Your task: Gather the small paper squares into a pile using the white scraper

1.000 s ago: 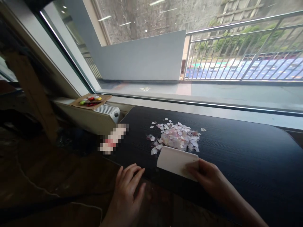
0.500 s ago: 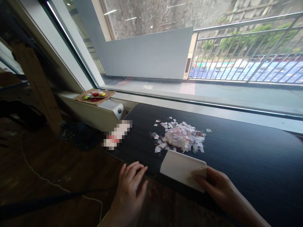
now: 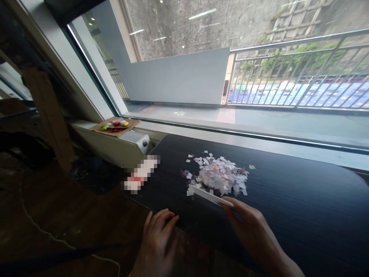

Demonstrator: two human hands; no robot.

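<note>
Mid-frame, matt paper scraps [image 3: 221, 175] lie on a black tabletop [image 3: 294, 200] with fine wood-like grain and a soft sheen. The white scraper [image 3: 206, 196] looks like smooth plastic. Upper right, the railing [image 3: 318, 73] is shiny metal; top centre, the wall [image 3: 230, 23] looks rough and stony.

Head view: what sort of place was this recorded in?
Probably an indoor workroom or studio, though its exact use can't be told. A black table stands by a large window, small cut pieces are heaped on it, and a metal railing shows outside.
</note>
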